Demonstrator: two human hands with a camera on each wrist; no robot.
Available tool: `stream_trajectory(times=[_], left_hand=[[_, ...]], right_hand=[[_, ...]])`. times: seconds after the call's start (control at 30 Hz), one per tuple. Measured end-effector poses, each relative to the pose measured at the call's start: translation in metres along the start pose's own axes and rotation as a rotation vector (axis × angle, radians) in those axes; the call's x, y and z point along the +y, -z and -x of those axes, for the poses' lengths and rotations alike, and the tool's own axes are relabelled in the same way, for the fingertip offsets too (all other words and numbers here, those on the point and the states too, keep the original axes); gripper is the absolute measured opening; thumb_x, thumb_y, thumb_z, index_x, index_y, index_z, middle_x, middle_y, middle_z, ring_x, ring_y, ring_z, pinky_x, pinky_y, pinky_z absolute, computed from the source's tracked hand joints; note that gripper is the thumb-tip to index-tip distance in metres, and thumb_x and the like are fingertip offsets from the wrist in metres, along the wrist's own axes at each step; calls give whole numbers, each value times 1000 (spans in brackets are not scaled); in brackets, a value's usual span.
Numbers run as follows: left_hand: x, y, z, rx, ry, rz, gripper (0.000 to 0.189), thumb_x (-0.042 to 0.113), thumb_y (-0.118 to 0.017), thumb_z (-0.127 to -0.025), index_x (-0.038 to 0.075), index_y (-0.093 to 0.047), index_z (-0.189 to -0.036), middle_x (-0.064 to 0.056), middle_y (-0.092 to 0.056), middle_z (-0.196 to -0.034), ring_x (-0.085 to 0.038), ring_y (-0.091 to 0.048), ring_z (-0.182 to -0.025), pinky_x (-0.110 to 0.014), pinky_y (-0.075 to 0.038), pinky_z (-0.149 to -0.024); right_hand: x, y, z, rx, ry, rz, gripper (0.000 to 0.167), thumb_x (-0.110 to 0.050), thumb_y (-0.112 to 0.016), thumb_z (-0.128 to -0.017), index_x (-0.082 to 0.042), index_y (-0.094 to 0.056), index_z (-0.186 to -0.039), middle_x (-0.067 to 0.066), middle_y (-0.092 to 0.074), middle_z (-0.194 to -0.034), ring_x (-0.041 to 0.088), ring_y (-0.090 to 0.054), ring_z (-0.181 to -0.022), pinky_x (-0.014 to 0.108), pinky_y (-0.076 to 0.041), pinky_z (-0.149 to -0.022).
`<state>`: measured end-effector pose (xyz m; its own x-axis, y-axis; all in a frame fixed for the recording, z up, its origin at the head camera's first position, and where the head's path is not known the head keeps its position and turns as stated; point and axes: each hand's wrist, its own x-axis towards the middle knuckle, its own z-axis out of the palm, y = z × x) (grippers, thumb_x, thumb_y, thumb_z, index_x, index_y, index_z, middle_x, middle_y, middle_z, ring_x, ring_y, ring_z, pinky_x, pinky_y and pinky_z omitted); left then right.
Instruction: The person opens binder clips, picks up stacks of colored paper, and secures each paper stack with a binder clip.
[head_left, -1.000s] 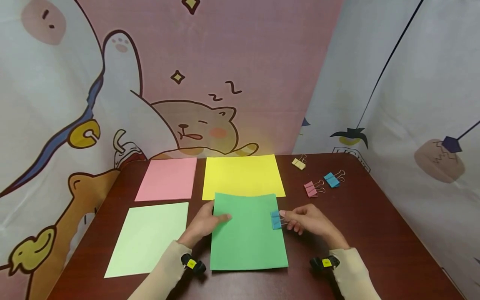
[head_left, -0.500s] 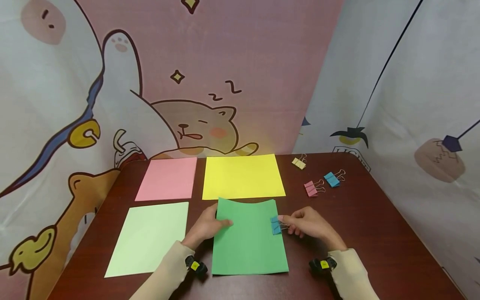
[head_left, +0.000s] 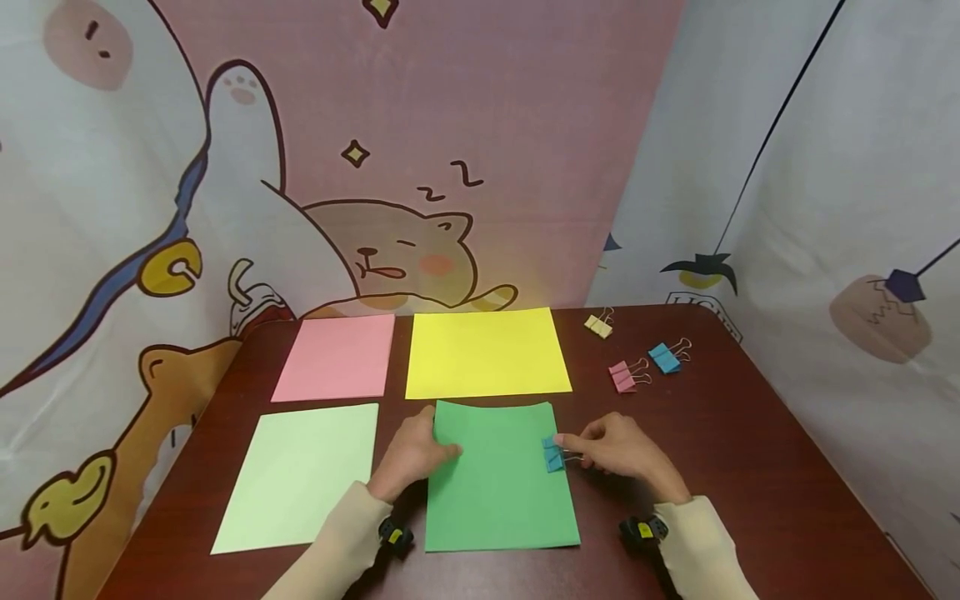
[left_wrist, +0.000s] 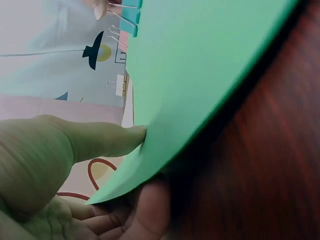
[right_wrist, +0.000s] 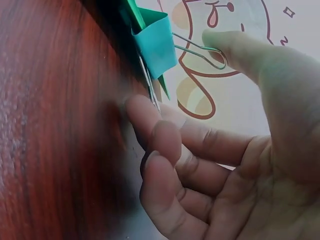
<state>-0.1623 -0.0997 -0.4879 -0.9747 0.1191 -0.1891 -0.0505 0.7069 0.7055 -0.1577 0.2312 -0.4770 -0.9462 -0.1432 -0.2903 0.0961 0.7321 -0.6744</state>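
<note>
A green paper stack [head_left: 498, 487] lies upright in the middle of the table, its far edge slightly bowed. My left hand [head_left: 416, 450] pinches its left edge, thumb on top and fingers underneath, as the left wrist view shows. A blue binder clip [head_left: 553, 455] sits over the stack's right edge, its wire handles spread apart in the right wrist view. My right hand [head_left: 618, 450] is around these handles, with the thumb at the upper handle [right_wrist: 205, 51] and curled fingers [right_wrist: 160, 140] by the lower one. How firmly it grips is hard to tell.
Pale green paper [head_left: 303, 479] lies on the left, pink paper [head_left: 335, 358] behind it. Yellow paper [head_left: 487, 354] is behind the green stack. To the right rear are a yellow clip [head_left: 599, 325], a pink clip [head_left: 624, 377] and another blue clip [head_left: 666, 358].
The green stack, with the clip and both hands, has come slightly nearer and lower towards the table. The clip stays on its right edge; the other papers and clips have not moved.
</note>
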Motion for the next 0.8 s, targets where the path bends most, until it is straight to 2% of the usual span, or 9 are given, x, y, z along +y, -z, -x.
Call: stream_trajectory(times=[0.23,0.37,0.63,0.7,0.8], left_hand=[[7,-1,4,42,43,-172,68,31,-85,-83,-5,-52,-131,-10,-64,-83,-20,-60,-67,-31,-44,-55],[8,-1,6,78,38,-242,65,36,-85,-82,-5,-54,-123,-7,-59,-73,-19,-56,-60,-31,-40,-51],[7,-1,9,125,17,-292,60,40,-87,-79,-1,-58,-110,-5,-57,-71,-19,-54,-57,-30,-39,-50],[6,-1,9,132,9,-309,61,42,-87,-78,-2,-59,-111,-6,-58,-74,-19,-53,-58,-30,-39,-50],[4,1,9,150,-3,-334,68,45,-86,-79,-3,-59,-120,-10,-64,-87,-20,-55,-63,-30,-41,-53]], right_hand=[[-1,2,2,12,35,7,43,-55,-75,-88,-12,-74,-86,3,-69,-67,18,-60,-61,32,-47,-58],[0,2,2,10,56,8,41,-52,-75,-89,-12,-74,-85,3,-69,-67,17,-59,-60,32,-47,-57],[2,3,1,-7,80,10,37,-51,-74,-91,-14,-74,-90,2,-67,-71,16,-60,-63,31,-48,-58],[3,4,1,-5,91,9,36,-50,-74,-91,-14,-74,-94,3,-66,-72,16,-60,-64,31,-47,-58],[4,4,0,10,117,19,34,-48,-74,-92,-16,-73,-101,2,-65,-74,16,-59,-66,31,-46,-59]])
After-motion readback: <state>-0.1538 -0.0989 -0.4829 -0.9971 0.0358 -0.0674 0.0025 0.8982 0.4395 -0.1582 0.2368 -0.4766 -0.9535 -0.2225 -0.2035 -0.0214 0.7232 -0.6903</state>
